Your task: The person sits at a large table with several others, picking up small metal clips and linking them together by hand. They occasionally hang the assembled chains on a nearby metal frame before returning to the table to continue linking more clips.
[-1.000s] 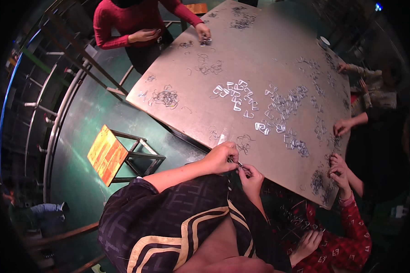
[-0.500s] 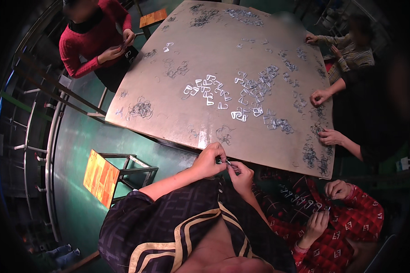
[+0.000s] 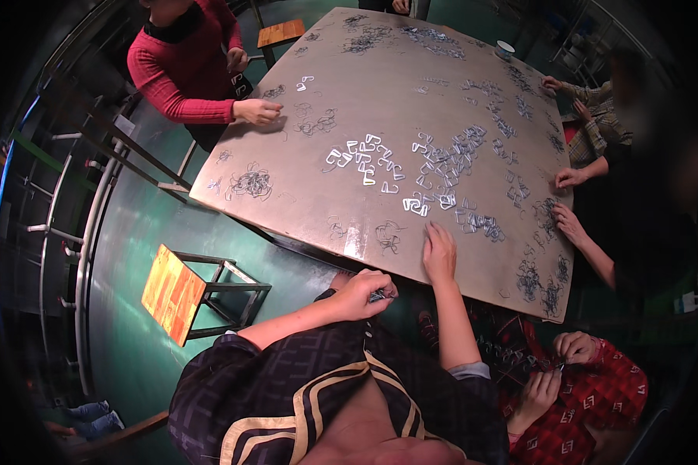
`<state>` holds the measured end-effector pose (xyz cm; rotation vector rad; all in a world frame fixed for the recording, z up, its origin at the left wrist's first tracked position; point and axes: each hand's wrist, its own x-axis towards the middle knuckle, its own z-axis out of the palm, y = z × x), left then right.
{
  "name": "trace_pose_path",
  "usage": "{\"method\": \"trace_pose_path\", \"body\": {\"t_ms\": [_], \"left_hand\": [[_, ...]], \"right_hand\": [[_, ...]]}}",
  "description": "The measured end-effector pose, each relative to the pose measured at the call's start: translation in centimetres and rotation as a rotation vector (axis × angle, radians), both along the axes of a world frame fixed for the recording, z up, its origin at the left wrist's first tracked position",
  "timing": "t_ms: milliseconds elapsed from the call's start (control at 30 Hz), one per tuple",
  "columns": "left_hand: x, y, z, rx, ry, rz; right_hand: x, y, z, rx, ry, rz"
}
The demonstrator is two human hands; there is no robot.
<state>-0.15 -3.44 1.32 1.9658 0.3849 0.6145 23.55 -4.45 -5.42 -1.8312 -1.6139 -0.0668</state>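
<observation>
My left hand (image 3: 364, 296) is closed in front of my chest, just off the table's near edge. A small dark, shiny metal piece (image 3: 377, 295) shows between its thumb and fingers; most of it is hidden. Over the table (image 3: 287, 225) my right hand (image 3: 440, 254) reaches forward, fingers stretched out and nothing visible in them. Its fingertips come close to a few pale, flat, hook-shaped metal pieces (image 3: 416, 206). More of these form a loose cluster (image 3: 368, 155) and a denser heap (image 3: 451, 159) farther out. Left of my right hand lies a small tangle of thin wire pieces (image 3: 388, 236).
A person in a red sweater (image 3: 186, 70) reaches onto the table's left side. Co-workers' hands (image 3: 570, 225) rest along the right edge. Close at my right, a person in red patterned clothing (image 3: 589, 387) handles small pieces. A wooden-topped stool (image 3: 174, 294) stands at my left.
My right hand has left my left hand and moved forward over the table. My left hand has closed and lowered slightly. The red-sweatered person's hand has reached onto the table.
</observation>
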Motion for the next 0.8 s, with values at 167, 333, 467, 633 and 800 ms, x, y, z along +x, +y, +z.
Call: {"method": "trace_pose_path", "body": {"t_ms": [167, 333, 467, 633, 800], "left_hand": [[-1.0, -1.0, 0.6, -0.013, 0.069, 0.045], [-1.7, -1.2, -0.2, -0.013, 0.063, 0.107], [-1.6, -1.3, 0.4, 0.057, 0.058, 0.143], [-0.8, -0.6, 0.3, 0.022, 0.058, 0.16], [0.9, 0.1, -0.9, 0.021, 0.022, 0.225]], "right_hand": [[2.1, 5.5, -4.1, -0.025, -0.207, 0.049], [3.4, 6.7, -4.3, -0.056, -0.263, 0.068], [3.4, 6.8, -2.4, -0.087, -0.196, -0.041], [1.6, 3.6, 0.3, 0.066, 0.35, -0.141], [-3.5, -3.1, 3.2, -0.097, 1.062, 0.075]]}}
